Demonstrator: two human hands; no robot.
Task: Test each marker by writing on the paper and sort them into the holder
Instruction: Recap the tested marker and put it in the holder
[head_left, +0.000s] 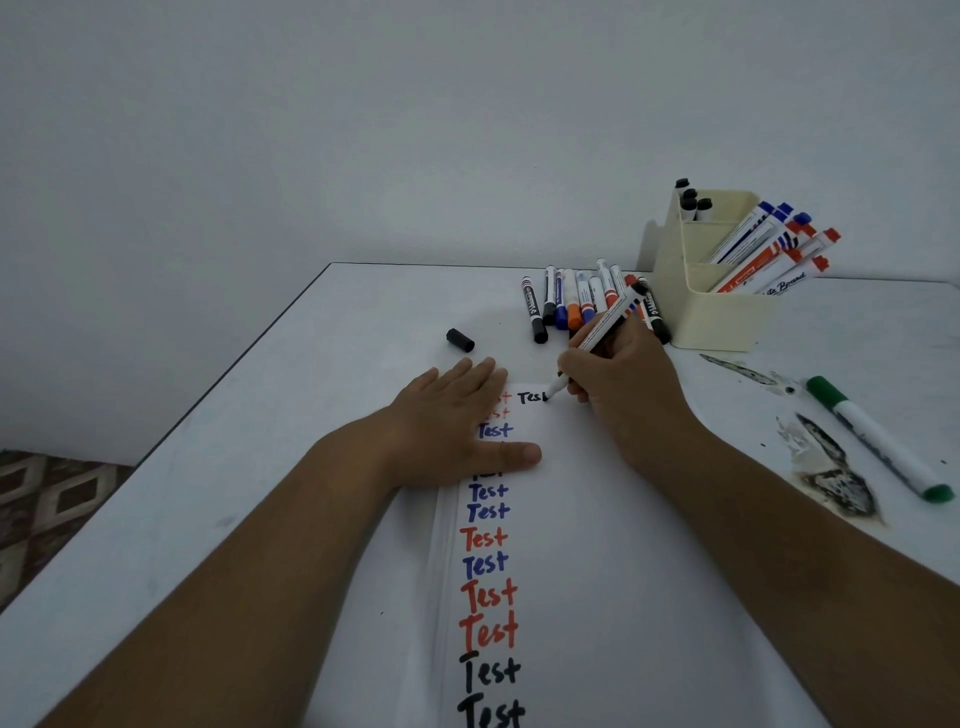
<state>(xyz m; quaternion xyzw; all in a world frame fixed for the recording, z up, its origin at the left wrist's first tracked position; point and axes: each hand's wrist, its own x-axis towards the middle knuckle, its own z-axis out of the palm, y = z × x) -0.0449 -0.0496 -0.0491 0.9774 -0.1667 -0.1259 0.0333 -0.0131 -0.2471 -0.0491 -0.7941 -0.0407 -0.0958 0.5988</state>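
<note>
We hold a black marker (597, 332) in our right hand (618, 395), fingers curled round its barrel in a writing grip, its tip touching the paper (597, 519) at the end of a black "Test" near the sheet's far edge. Just left of that grip, our left hand (457, 415) lies flat on the paper, fingers straight and together, thumb stretched out toward the right, covering part of a column of words. Below the hands that column (488, 566) runs toward us, "Test" repeated in blue, red and black. Beyond the left hand, a loose black cap (460, 340) lies on the white worktop (234, 467), apart from the paper. Just beyond the grip a row of capped markers (576, 301) lies side by side, with black, blue and orange caps; some are hidden behind our hand. To the right of the grip stands the cream holder (717, 322), touching the row's right end: black-capped markers (691, 200) stand upright in its rear compartment, and blue and red markers (769, 249) lean out to the right from the front compartments. Farther right, a green marker (878, 439) lies alone on the worktop beside dark, peeling stains (836, 478) in the surface.
</note>
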